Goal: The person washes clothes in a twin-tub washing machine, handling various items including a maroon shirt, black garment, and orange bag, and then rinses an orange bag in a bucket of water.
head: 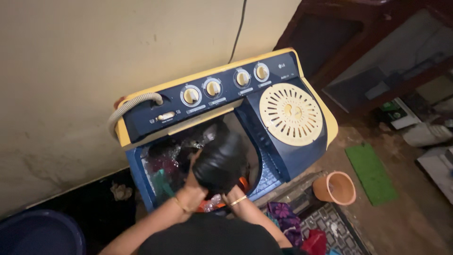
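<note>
Item: black bundled wet cloth garment [219, 163], held over the open wash tub of a navy-and-yellow twin-tub washing machine [283, 156], above mixed coloured laundry [163, 174]. Left hand [191, 189] and right hand [232, 191] both clamp its lower end from beneath, fingers closed tight on the cloth. Handling note: best kept over the tub so drips fall inside, grip firm and even.

Markings: pale label strips under four cream round control dials [213, 88]; small light badge at panel's right end.

Nearby: cream slotted spinner lid [290, 113], terracotta plastic pot [336, 188], green mat [372, 174].
</note>
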